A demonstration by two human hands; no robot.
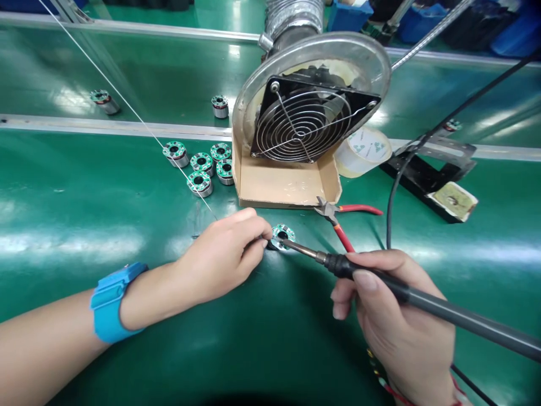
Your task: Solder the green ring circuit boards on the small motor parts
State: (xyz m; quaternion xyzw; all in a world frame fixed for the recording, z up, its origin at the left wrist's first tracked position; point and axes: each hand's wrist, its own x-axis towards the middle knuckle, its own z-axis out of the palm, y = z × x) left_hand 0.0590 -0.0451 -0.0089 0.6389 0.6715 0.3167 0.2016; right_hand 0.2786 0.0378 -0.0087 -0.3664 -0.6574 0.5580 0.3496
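We wear a blue wrist strap point(107, 301) on our left forearm, which reaches across the green desk point(84, 197). Our left hand point(224, 254) is curled shut, its fingers point(249, 225) closed around a thin solder wire point(139, 132) that runs up and away toward the top left of the view. Above that hand, five round coil parts with green circuit boards point(200, 163) stand clustered on the desk, and two more sit beyond a metal rail point(105, 127). Just beside our left fingertips, one more coil part point(282, 234) lies on the desk, with the tip of a soldering iron point(296, 245) at its board. Red-handled diagonal cutters point(338, 217) lie just behind the iron, near a cardboard tray point(279, 186) that holds a round metal fume extractor with a wire fan guard point(304, 121). Our right hand point(393, 316) grips the iron like a pen, its fingers point(366, 279) wrapped closed around the dark handle. Farther right are a roll of tape point(363, 151) and a black stand point(426, 180) with a tray of yellowish sponge point(454, 200).
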